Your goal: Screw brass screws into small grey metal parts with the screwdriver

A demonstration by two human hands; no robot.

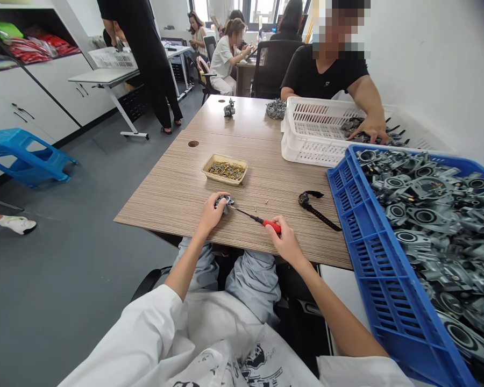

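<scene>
My left hand [212, 213] is closed around a small grey metal casting [225, 203], held just over the front part of the table. In my right hand [284, 238] is a screwdriver [271, 224] with a red and black handle, gripped at its end. Its long dark shaft points left, and the tip meets the casting or lies right against it; the exact contact is too small to tell. A cream tray [206, 171] of small brass-coloured and silver screws sits beyond my left hand. A loose screw [267, 201] lies on the tabletop near the screwdriver.
A black wristwatch [304, 200] lies right of my right hand. The blue crate [357, 215], heaped with metal castings, borders the table's right side. Behind it, a co-worker's hand [371, 126] reaches into a white crate [306, 154]. Another casting [229, 109] stands on the table's far part.
</scene>
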